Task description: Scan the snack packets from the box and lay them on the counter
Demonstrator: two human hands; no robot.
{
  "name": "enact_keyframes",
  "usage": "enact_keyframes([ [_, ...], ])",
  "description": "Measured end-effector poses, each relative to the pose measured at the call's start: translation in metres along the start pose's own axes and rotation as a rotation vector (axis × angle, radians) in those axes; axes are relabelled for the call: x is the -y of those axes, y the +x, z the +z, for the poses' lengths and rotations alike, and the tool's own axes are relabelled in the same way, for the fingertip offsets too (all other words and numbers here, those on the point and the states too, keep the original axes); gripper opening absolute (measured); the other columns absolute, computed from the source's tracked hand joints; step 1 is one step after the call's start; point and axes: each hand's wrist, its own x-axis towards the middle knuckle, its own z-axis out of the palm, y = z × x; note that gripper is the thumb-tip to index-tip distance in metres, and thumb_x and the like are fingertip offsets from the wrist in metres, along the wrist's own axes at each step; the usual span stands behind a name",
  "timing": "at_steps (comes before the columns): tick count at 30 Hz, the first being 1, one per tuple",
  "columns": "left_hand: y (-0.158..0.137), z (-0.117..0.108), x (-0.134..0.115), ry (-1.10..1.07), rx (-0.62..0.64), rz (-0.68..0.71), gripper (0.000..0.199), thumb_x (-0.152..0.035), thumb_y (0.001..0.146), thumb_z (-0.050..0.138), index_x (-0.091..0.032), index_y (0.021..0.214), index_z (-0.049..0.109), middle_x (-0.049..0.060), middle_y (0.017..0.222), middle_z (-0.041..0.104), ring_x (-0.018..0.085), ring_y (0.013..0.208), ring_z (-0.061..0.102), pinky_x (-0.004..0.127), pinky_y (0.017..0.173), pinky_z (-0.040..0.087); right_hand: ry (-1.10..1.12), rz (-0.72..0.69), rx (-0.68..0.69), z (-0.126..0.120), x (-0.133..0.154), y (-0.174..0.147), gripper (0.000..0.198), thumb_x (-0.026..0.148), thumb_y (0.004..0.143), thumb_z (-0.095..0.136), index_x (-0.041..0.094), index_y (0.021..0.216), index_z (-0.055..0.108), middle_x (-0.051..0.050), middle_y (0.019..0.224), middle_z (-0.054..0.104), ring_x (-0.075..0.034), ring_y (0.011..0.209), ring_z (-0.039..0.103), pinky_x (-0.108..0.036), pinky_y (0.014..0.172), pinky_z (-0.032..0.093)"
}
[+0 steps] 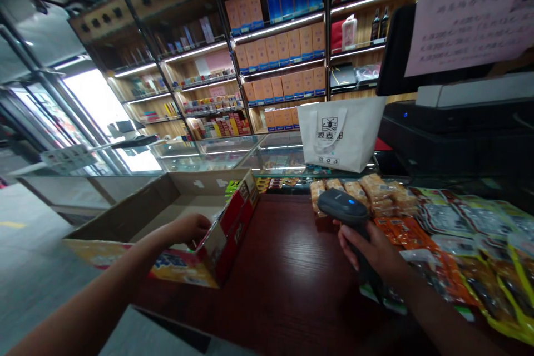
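Note:
My right hand [367, 250] is wrapped round the handle of a dark grey barcode scanner [344, 206], which has a blue light on top. The scanner's head points left, above the dark red wooden counter [287, 250]. My left hand [189, 230] is down inside an open cardboard box [237, 217], close to its right wall. Its fingers look curled and are partly hidden; what they hold, if anything, I cannot make out. A bright green packet [232, 189] shows in the box's far right corner.
Packaged snacks [442, 217] cover the counter's right side, with wrapped light-brown packs [375, 189] behind the scanner. A white paper bag [340, 133] stands on the glass display case [267, 153]. A monitor [400, 55] with a pink notice [471, 22] rises at right. Stocked shelves [283, 50] line the back.

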Motion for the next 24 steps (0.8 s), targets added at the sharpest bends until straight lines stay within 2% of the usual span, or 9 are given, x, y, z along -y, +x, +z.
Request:
enact_keyframes([
  [3, -0.009, -0.006, -0.006, 0.131, -0.074, -0.006, 0.016, -0.033, 0.048, 0.074, -0.023, 0.048, 0.062, 0.005, 0.047, 0.064, 0.025, 0.044, 0.061, 0.032, 0.044, 0.048, 0.055, -0.031, 0.001, -0.002, 0.017, -0.002, 0.038, 0.058, 0.089, 0.067, 0.021, 0.091, 0.058, 0.004, 0.067, 0.060, -0.009, 0.040, 0.048, -0.021, 0.037, 0.042],
  [6, -0.025, -0.006, -0.027, 0.404, -0.524, 0.145, 0.022, -0.042, 0.056, 0.074, -0.023, 0.056, 0.064, 0.006, 0.055, 0.065, 0.028, 0.052, 0.063, 0.034, 0.052, 0.049, 0.088, -0.065, -0.023, -0.008, 0.039, -0.011, 0.037, 0.057, 0.090, 0.067, 0.021, 0.084, 0.059, 0.004, 0.064, 0.060, -0.008, 0.042, 0.049, -0.020, 0.039, 0.042],
  [8, -0.039, 0.004, -0.047, 0.506, -0.848, 0.355, 0.027, -0.048, 0.070, 0.067, -0.023, 0.079, 0.073, 0.008, 0.078, 0.073, 0.028, 0.063, 0.066, 0.034, 0.061, 0.050, 0.087, -0.080, -0.052, -0.014, 0.053, -0.022, 0.040, 0.057, 0.090, 0.067, 0.020, 0.078, 0.060, 0.005, 0.055, 0.056, -0.009, 0.041, 0.048, -0.020, 0.039, 0.041],
  [10, -0.049, 0.027, -0.070, 0.414, -0.956, 0.583, 0.034, -0.050, 0.081, 0.059, -0.027, 0.099, 0.075, 0.006, 0.095, 0.075, 0.026, 0.069, 0.066, 0.034, 0.067, 0.050, 0.088, -0.091, -0.095, -0.022, 0.063, -0.036, 0.039, 0.057, 0.089, 0.069, 0.020, 0.081, 0.062, 0.004, 0.056, 0.058, -0.009, 0.040, 0.049, -0.020, 0.038, 0.040],
  [12, -0.053, 0.064, -0.092, 0.248, -0.795, 0.774, 0.031, -0.050, 0.083, 0.059, -0.030, 0.099, 0.077, 0.003, 0.094, 0.076, 0.025, 0.071, 0.068, 0.032, 0.070, 0.051, 0.096, -0.102, -0.153, -0.028, 0.068, -0.051, 0.036, 0.055, 0.088, 0.070, 0.020, 0.088, 0.062, 0.003, 0.064, 0.062, -0.009, 0.041, 0.049, -0.020, 0.038, 0.040],
  [14, -0.047, 0.111, -0.113, 0.154, -0.479, 0.891, 0.025, -0.047, 0.082, 0.063, -0.030, 0.090, 0.080, 0.004, 0.088, 0.077, 0.026, 0.077, 0.069, 0.032, 0.074, 0.051, 0.108, -0.117, -0.206, -0.034, 0.071, -0.065, 0.035, 0.054, 0.088, 0.070, 0.021, 0.091, 0.061, 0.002, 0.068, 0.063, -0.008, 0.041, 0.049, -0.020, 0.038, 0.041],
  [17, -0.024, 0.188, -0.138, 0.121, -0.050, 0.914, 0.022, -0.041, 0.082, 0.064, -0.026, 0.081, 0.079, 0.008, 0.085, 0.077, 0.026, 0.082, 0.069, 0.033, 0.077, 0.050, 0.128, -0.136, -0.269, -0.040, 0.072, -0.080, 0.034, 0.053, 0.088, 0.071, 0.020, 0.089, 0.060, 0.003, 0.066, 0.062, -0.007, 0.039, 0.048, -0.020, 0.037, 0.041],
  [20, 0.002, 0.250, -0.156, 0.055, 0.026, 0.851, 0.022, -0.043, 0.076, 0.070, -0.022, 0.080, 0.075, 0.009, 0.085, 0.075, 0.025, 0.079, 0.067, 0.033, 0.073, 0.047, 0.145, -0.161, -0.323, -0.044, 0.074, -0.088, 0.034, 0.052, 0.086, 0.074, 0.020, 0.090, 0.061, 0.004, 0.065, 0.063, -0.008, 0.039, 0.048, -0.020, 0.036, 0.041],
  [24, 0.019, 0.294, -0.171, 0.174, -0.024, 0.783, 0.035, -0.051, 0.066, 0.078, -0.020, 0.067, 0.063, 0.006, 0.073, 0.064, 0.025, 0.075, 0.060, 0.031, 0.064, 0.039, 0.148, -0.190, -0.378, -0.051, 0.082, -0.089, 0.035, 0.053, 0.085, 0.073, 0.021, 0.089, 0.061, 0.006, 0.061, 0.061, -0.008, 0.038, 0.048, -0.020, 0.035, 0.040],
])
